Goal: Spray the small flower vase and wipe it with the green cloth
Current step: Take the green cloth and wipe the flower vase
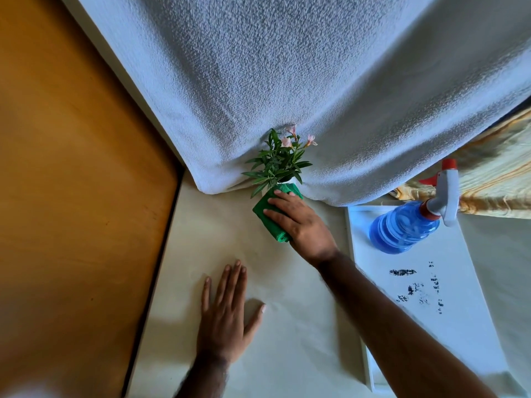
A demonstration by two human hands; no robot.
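A small white flower vase (289, 181) with green leaves and pink blossoms stands on the cream tabletop against a hanging white cloth. The green cloth (267, 212) is wrapped around the vase's front, hiding nearly all of its body. My right hand (301, 222) presses the green cloth against the vase, fingers spread over it. Palm down on the table lies my left hand (227, 314), nearer to me and left of the vase, holding nothing. The blue spray bottle (405, 228) with a white and red trigger head stands to the right.
The spray bottle rests on a white board (448, 326) with dark smudges at the right. A textured white cloth (316, 81) hangs behind the vase. A brown wooden panel (71, 196) borders the table's left edge. Patterned yellow fabric (494, 179) shows at far right.
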